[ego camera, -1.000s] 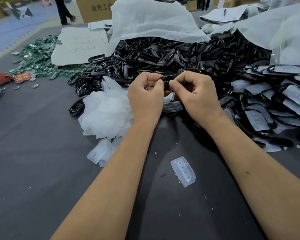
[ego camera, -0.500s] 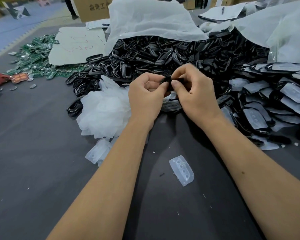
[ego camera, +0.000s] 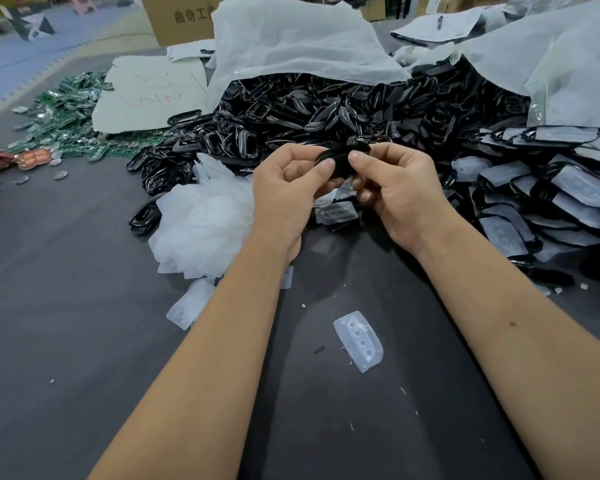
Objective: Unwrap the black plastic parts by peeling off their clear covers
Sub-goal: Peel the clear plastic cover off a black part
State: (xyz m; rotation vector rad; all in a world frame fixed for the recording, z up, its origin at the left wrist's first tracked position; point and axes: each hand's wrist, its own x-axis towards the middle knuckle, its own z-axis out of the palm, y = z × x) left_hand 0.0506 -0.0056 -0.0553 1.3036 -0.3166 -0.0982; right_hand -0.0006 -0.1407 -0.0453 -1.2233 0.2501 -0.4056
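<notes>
Both hands hold one glossy black plastic part [ego camera: 342, 157] above the dark table. My left hand [ego camera: 288, 192] pinches its left end between thumb and fingers. My right hand [ego camera: 395, 188] pinches its right end. A big heap of bare black parts [ego camera: 326, 109] lies just behind the hands. To the right lies a pile of black parts in clear covers [ego camera: 551, 199]. A peeled clear cover [ego camera: 358, 341] rests on the table between my forearms. Another covered part [ego camera: 336, 214] lies under the hands.
A mound of crumpled clear covers [ego camera: 201, 223] sits left of my left hand, with loose covers [ego camera: 187, 306] below it. White plastic bags [ego camera: 291, 43] drape over the black heap. Green circuit boards [ego camera: 63, 116], a white card [ego camera: 149, 91] and a cardboard box [ego camera: 181, 15] are at the back left.
The hands have risen slightly and spread apart, so the black part now shows between the fingertips. The left hand has turned, showing its thumb side.
</notes>
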